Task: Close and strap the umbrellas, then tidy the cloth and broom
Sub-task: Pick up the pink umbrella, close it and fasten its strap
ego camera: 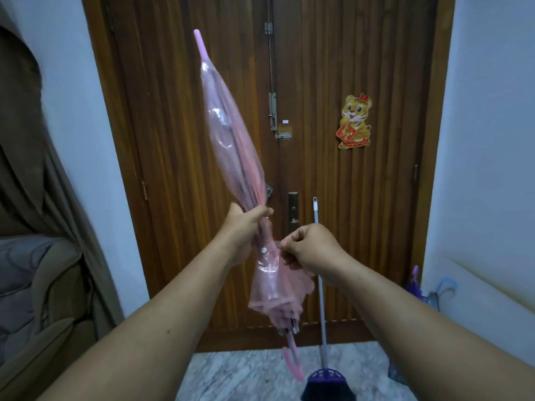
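Observation:
A closed, clear pink umbrella [231, 146] points up and to the left in front of the door, its pink hooked handle hanging low near the floor. My left hand [246, 224] grips the folded canopy around its middle. Just to the right, my right hand [309, 247] pinches the umbrella's thin strap beside the white snap button [264, 250]. A broom [320, 270] with a grey pole and purple head leans against the door at the right.
A brown wooden double door [347, 68] with latches and a tiger sticker fills the background. A sofa and brown curtain [43, 198] stand at the left. More umbrellas [425, 293] lean in the right corner. Marble floor lies below.

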